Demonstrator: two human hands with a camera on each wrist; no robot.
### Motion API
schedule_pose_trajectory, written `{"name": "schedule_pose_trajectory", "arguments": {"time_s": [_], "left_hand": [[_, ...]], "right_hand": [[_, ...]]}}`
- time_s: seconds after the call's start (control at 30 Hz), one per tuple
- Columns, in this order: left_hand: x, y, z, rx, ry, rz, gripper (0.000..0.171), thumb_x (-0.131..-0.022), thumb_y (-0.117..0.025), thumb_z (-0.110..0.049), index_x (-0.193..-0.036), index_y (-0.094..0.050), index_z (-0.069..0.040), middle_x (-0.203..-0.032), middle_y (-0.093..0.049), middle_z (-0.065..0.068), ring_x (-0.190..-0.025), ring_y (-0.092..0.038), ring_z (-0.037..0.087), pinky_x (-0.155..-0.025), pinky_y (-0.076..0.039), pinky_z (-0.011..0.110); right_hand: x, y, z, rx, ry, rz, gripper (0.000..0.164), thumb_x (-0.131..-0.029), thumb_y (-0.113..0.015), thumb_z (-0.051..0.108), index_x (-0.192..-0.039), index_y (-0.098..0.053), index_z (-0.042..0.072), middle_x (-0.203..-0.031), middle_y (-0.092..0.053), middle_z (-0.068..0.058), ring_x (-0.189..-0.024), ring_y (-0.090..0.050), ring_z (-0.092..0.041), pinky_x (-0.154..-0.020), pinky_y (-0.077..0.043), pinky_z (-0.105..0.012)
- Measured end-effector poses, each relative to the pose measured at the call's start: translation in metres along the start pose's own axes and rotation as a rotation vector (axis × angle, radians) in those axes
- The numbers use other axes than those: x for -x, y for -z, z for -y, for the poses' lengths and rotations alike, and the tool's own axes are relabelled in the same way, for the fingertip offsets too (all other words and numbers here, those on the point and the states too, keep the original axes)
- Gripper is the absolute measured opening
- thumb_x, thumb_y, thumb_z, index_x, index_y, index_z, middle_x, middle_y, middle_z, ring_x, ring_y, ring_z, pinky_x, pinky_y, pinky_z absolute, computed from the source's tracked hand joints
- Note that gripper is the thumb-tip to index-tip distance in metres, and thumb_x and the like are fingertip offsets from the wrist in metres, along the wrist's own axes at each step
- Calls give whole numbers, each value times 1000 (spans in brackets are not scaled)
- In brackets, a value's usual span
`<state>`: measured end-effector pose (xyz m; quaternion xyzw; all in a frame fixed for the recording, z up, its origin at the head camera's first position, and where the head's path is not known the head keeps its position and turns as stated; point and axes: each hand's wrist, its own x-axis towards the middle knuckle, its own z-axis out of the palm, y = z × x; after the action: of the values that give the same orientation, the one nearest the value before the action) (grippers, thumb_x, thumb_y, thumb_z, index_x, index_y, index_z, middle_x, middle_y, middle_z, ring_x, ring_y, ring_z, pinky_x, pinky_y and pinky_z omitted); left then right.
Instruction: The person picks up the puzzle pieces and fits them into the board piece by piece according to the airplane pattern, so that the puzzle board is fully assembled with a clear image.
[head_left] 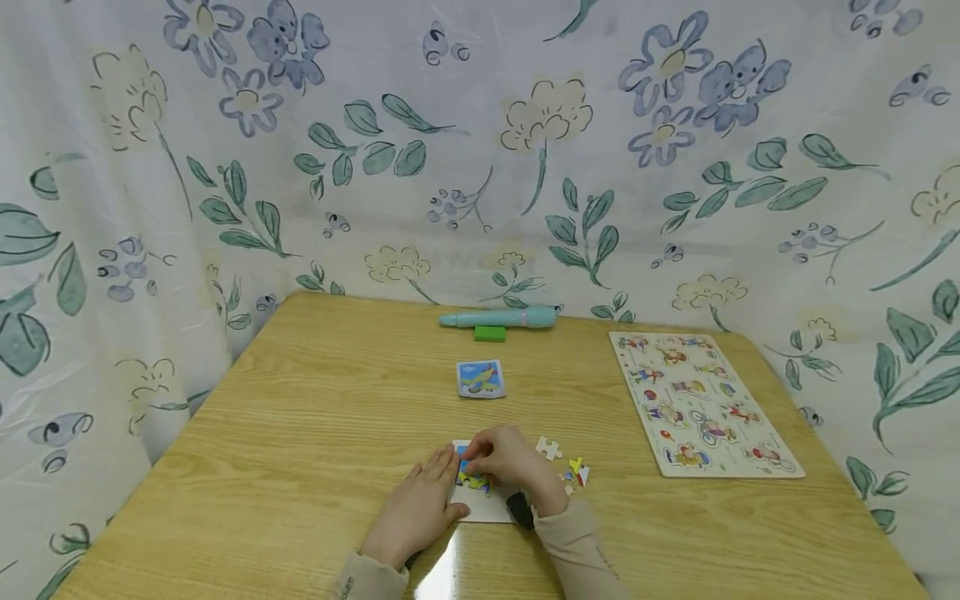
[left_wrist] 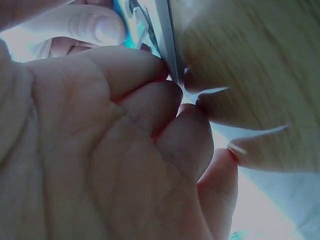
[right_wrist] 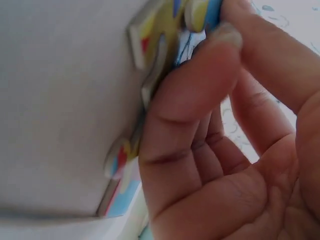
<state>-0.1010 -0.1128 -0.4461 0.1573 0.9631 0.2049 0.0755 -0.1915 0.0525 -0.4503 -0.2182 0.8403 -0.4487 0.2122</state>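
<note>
A small white puzzle board [head_left: 486,510] lies near the front of the table, partly filled with blue and yellow pieces [right_wrist: 162,30] along its far side. My left hand [head_left: 420,508] rests at the board's left edge, fingers straight and thumb by the near corner. In the left wrist view, its fingertips [left_wrist: 172,95] meet the board's side. Over the assembled part, my right hand [head_left: 510,458] pinches a blue-and-yellow puzzle piece [right_wrist: 202,15] between thumb and index finger. Loose puzzle pieces, one turned pale side up [head_left: 549,447] and several coloured ones [head_left: 577,472], lie right of the board.
Beyond the board lies a square picture card [head_left: 481,379]. Farther back are a green block [head_left: 490,334] and a teal pen-shaped object [head_left: 498,317]. A large picture board [head_left: 652,446] with cartoon figures occupies the table's right side. Floral curtain [head_left: 480,183] hangs behind.
</note>
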Motion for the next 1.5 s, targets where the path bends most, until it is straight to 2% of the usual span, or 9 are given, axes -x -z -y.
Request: {"name": "schedule_pose_trajectory", "arguments": {"time_s": [0.3, 0.5, 0.73, 0.83, 0.93, 1.17, 1.33, 1.5], "left_hand": [[-2, -2, 2, -8, -2, -5, 74, -89, -64, -38, -143, -40, 7, -155, -32, 21, -143, -34, 37, -115, -31, 58], [-3, -4, 3, -19, -8, -15, 75, -88, -65, -38, -143, -41, 6, -155, -33, 21, -142, -35, 37, -114, -32, 57], [-3, -4, 4, -36, -12, -23, 73, -88, -65, -38, -142, -42, 6, -154, -34, 20, -142, -37, 36, -114, -33, 57], [-3, -4, 4, -35, -11, -20, 72, -89, -65, -37, -142, -42, 6, -154, -34, 20, -142, -36, 36, -114, -33, 57], [-3, -4, 3, -33, -11, -20, 72, -89, -65, -37, -142, -42, 6, -154, -34, 20, -142, -36, 37, -114, -33, 57], [-1, -5, 3, -36, -15, -14, 71, -89, -65, -35, -141, -43, 8, -154, -34, 21, -141, -36, 37, -113, -33, 58], [-2, -5, 4, -36, -21, -21, 71, -88, -65, -35, -141, -42, 8, -154, -33, 21, -142, -36, 37, -112, -34, 60], [-2, -5, 3, -15, -16, -18, 72, -88, -65, -34, -141, -42, 8, -155, -32, 21, -142, -35, 37, -113, -33, 60]], "right_hand": [[-1, -7, 4, 171, 86, -87, 12, -77, -78, 5, -82, -68, 2, -65, -55, 3, -57, -46, -3, -49, -38, -14], [1, -8, 6, 178, 74, -92, 17, -75, -80, 4, -82, -65, 0, -65, -52, 2, -57, -45, -6, -49, -37, -15], [-1, -10, 7, 156, 20, -121, 18, -76, -80, 6, -81, -64, 2, -64, -49, 4, -55, -43, -6, -46, -35, -14], [-1, -10, 7, 153, 26, -129, 18, -76, -80, 6, -80, -63, 2, -62, -48, 5, -54, -42, -6, -45, -34, -14], [-1, -10, 5, 164, 46, -118, 17, -77, -79, 6, -81, -64, 2, -63, -48, 5, -55, -42, -5, -46, -34, -14], [2, -6, 2, 155, 76, -22, 21, -75, -80, -1, -89, -64, 1, -69, -50, 2, -61, -45, -8, -51, -37, -15], [2, -5, 3, 168, 79, -9, 22, -75, -80, 0, -90, -64, 2, -70, -48, 2, -61, -44, -8, -52, -37, -16], [4, 2, -2, 82, 82, -2, 19, -82, -75, 5, -98, -65, 2, -76, -56, 0, -64, -48, -8, -54, -40, -16]]}}
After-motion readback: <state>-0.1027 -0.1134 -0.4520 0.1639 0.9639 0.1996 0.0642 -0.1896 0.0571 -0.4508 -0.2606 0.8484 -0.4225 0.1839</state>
